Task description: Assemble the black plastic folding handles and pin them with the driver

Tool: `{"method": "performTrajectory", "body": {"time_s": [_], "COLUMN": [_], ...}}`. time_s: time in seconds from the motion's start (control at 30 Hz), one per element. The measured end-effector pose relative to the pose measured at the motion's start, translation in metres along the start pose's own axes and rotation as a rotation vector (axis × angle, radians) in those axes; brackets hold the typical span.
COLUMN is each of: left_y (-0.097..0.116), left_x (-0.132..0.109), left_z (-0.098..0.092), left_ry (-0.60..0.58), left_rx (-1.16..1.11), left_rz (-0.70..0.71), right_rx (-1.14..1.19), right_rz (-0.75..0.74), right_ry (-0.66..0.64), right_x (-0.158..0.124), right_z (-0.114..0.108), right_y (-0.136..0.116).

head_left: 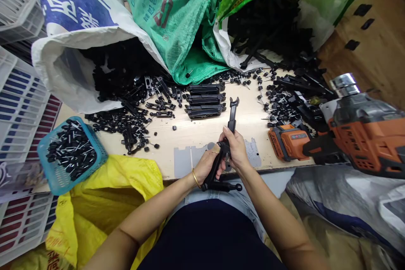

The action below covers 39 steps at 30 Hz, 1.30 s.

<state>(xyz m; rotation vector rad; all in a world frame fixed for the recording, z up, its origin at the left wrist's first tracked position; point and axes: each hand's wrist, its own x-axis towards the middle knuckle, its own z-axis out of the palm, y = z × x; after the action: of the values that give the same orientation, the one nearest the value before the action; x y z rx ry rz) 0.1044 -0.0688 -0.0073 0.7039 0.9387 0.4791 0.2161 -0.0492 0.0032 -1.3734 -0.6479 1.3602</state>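
Observation:
Close to the table's front edge, my left hand (207,163) is closed around a black jointed plastic arm (216,168), whose ball-tipped lower piece points right. My right hand (236,147) grips the arm's upper section, which rises to a forked end. Both hands meet near its middle joint, and the fingers partly cover that joint. Beyond them lie several similar folded black arms (205,100) in a stack of rows. Under the hands is a flat grey sheet (182,162), partly hidden by them.
Black knobs with metal pins (272,101) are scattered right, and small black joints (126,122) left. A blue basket (103,156) of screw knobs stands at left. An orange power drill (367,135) and battery (289,141) sit at right. Open sacks (190,50) line the back.

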Motion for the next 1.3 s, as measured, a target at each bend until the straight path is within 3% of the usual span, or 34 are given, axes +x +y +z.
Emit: {"method": "performTrajectory", "body": {"time_s": [0.1,0.2,0.43,0.6,0.67,0.83,0.97,1.07,1.13,1.23,1.3], "left_y": [0.003,0.009,0.013,0.018,0.020,0.012,0.006,0.015,0.024,0.033,0.030], "left_x": [-0.003,-0.006,-0.016,-0.018,-0.018,-0.018,-0.007,0.004,0.005,-0.007,-0.016], "left_z": [0.000,-0.005,0.001,0.003,-0.003,-0.009,-0.011,-0.022,-0.030,-0.028,-0.016], "left_ry": [0.045,0.051,0.050,0.072,0.008,-0.037,-0.073,-0.134,-0.161,-0.157,0.017], "left_rx": [0.020,0.107,0.233,0.213,0.215,0.099,0.045,0.070,0.190,0.621,0.994], "left_rz": [0.046,0.089,0.166,0.322,0.296,0.156,0.094,-0.014,0.016,0.260,0.398], "right_rx": [0.026,0.042,-0.137,-0.094,-0.048,-0.136,-0.060,-0.053,-0.045,0.026,0.099], "right_rz": [-0.097,-0.180,-0.141,-0.295,-0.306,-0.122,-0.136,-0.109,-0.100,-0.127,-0.133], "right_ry": [0.149,0.224,0.067,0.180,0.230,0.020,0.159,0.217,0.270,0.418,0.495], "right_x": [-0.006,-0.012,-0.017,-0.026,-0.026,-0.023,-0.020,-0.010,0.003,0.022,0.030], "right_z": [0.016,0.018,0.007,0.016,0.017,0.016,0.022,0.019,0.012,0.006,0.009], "right_y": [0.004,0.006,-0.011,-0.016,-0.015,-0.022,-0.018,-0.005,0.002,0.004,0.003]}}
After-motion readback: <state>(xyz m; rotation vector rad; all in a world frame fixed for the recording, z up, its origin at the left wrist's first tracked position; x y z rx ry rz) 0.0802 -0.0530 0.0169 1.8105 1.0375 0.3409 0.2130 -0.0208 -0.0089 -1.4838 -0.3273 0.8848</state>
